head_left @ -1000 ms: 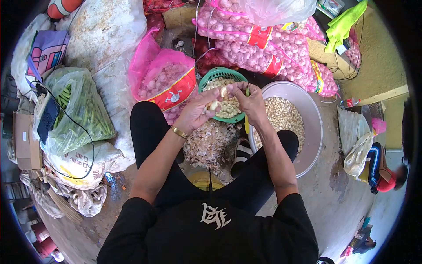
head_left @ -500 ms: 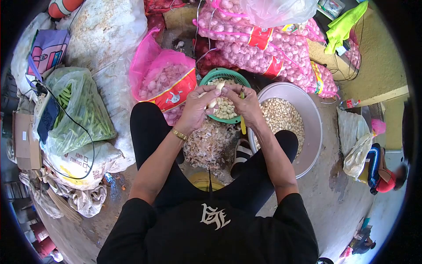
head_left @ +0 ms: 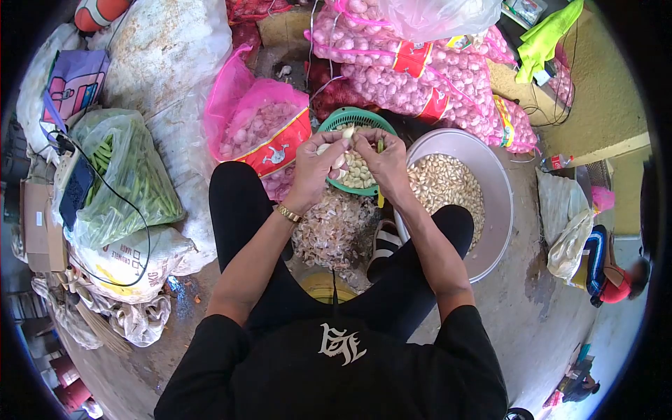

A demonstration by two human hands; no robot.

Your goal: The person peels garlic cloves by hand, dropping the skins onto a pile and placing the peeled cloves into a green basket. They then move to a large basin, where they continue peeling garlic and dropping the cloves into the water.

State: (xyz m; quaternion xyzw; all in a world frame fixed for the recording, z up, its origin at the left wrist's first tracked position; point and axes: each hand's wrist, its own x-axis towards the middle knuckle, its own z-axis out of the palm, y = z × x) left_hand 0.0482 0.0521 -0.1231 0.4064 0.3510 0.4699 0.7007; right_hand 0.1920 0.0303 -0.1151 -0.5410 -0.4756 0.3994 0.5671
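Note:
Over the green basket (head_left: 327, 129), which holds peeled garlic cloves (head_left: 360, 175), my two hands meet. My left hand (head_left: 315, 168) is closed, with thumb and fingers pinching a pale garlic clove (head_left: 348, 131); more cloves (head_left: 339, 166) sit in its palm. The fingertips of my right hand (head_left: 385, 164) press on the same clove. A slim yellow tool (head_left: 381, 200) is tucked in the right hand, its ends showing above and below; its working part is hidden. Below the hands lies a heap of papery garlic skins (head_left: 329, 234).
At right stands a wide pale basin (head_left: 498, 238) of unpeeled cloves (head_left: 448, 185). An open pink net bag of garlic (head_left: 262, 129) leans at left, and full net bags (head_left: 420, 77) are stacked behind. A plastic bag of green pods (head_left: 129, 175) lies further left.
Both hands stay over the basket, fingers shifting slightly around the clove. Less of the yellow tool shows below my right hand. The view has shifted very slightly.

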